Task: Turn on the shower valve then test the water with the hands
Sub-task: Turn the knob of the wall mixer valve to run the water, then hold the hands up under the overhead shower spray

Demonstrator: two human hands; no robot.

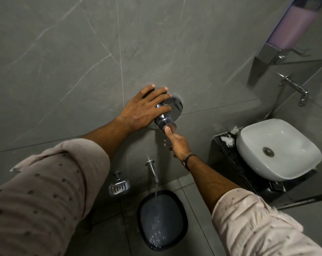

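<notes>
Left hand (143, 108) lies flat, fingers spread, against the grey tiled wall (64, 52). Its fingers reach over the round chrome plate of the shower valve (170, 111), with one finger draped across the valve's chrome handle stem. Not a closed grip; hand is splayed open and pressing.

Right hand (176, 143) comes up from below the left hand. Its thumb presses on the outer end of the valve handle, and the other fingers curl loosely underneath. Whether those fingers pinch the handle cannot be told from this angle. A dark band sits on the right wrist.

The valve sits directly between the two hands, touching both.

Below the right hand a chrome spout (152, 170) projects from the wall. A thin stream of water (156, 193) runs from it into a dark blue bucket (163, 219) on the floor; splashes are visible on the water surface. A chrome soap dish (119, 185) is mounted just left of the spout, beneath the left forearm.

Well to the right of the right hand: a white basin (278, 150) on a dark counter, with a wall tap (295, 88) above it.
</notes>
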